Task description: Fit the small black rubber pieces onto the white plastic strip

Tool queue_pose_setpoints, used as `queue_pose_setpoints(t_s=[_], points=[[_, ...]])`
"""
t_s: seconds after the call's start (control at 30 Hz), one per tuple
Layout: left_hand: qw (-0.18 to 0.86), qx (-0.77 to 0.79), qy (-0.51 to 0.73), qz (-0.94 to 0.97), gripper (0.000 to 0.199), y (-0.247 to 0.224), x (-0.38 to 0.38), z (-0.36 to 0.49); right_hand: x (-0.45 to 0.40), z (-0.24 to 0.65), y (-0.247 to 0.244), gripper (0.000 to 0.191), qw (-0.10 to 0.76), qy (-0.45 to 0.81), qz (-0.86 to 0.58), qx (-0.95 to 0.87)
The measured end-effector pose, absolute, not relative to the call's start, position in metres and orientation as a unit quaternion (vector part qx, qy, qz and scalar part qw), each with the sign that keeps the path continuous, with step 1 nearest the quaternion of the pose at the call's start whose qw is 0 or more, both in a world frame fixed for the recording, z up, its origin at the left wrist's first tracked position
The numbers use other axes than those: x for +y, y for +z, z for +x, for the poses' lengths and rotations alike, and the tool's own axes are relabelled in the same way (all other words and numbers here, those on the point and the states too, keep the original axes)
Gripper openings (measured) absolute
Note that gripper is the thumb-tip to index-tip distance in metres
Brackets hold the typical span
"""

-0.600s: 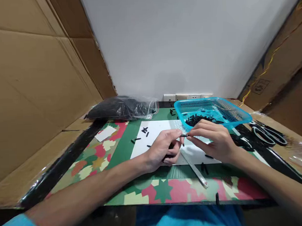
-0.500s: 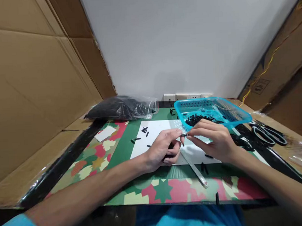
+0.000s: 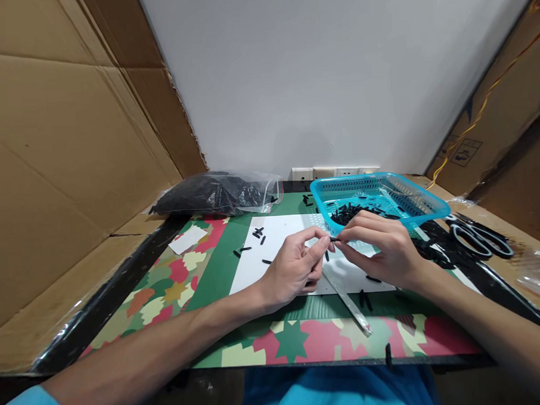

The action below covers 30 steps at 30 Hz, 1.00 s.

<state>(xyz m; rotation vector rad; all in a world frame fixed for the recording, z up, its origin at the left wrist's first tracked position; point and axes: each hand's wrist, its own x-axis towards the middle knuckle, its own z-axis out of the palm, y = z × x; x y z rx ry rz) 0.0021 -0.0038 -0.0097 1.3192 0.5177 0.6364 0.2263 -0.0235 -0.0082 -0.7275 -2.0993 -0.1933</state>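
Observation:
Over the white sheet (image 3: 250,274), my left hand (image 3: 295,264) and my right hand (image 3: 383,245) meet fingertip to fingertip. Both pinch one small black strip-like piece (image 3: 333,240) between thumb and forefinger; its exact kind is too small to make out. The other fingers of my left hand are curled, and what lies inside them is hidden. Behind my right hand stands a blue plastic basket (image 3: 431,212) with a heap of similar black pieces (image 3: 353,214). Several loose ones (image 3: 258,231) are scattered on the sheet's left part.
A clear zip bag full of black material (image 3: 207,193) lies at the back left. A flat pale strip (image 3: 353,309) rests below my hands. Scissors (image 3: 477,238) lie on the right. Cardboard (image 3: 69,116) walls the left side. One black piece (image 3: 388,354) sits at the front edge.
My left forefinger and thumb have shifted around the black piece, and the left fingers are curled differently. My right hand has stayed nearly still.

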Motion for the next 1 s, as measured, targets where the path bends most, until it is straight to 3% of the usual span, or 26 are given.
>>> queue_pose_setpoints(t_s=[0.53,1.0], points=[[0.575,0.26,0.318,0.708,0.034,-0.004,-0.007,0.001,-0.029,0.227,0.006,0.007,0.453,0.149,-0.338,-0.812],[0.253,0.212,0.326,0.886,0.027,-0.011,0.0,-0.007,-0.026,0.231,0.007,0.008,0.42,0.207,-0.326,-0.821]])
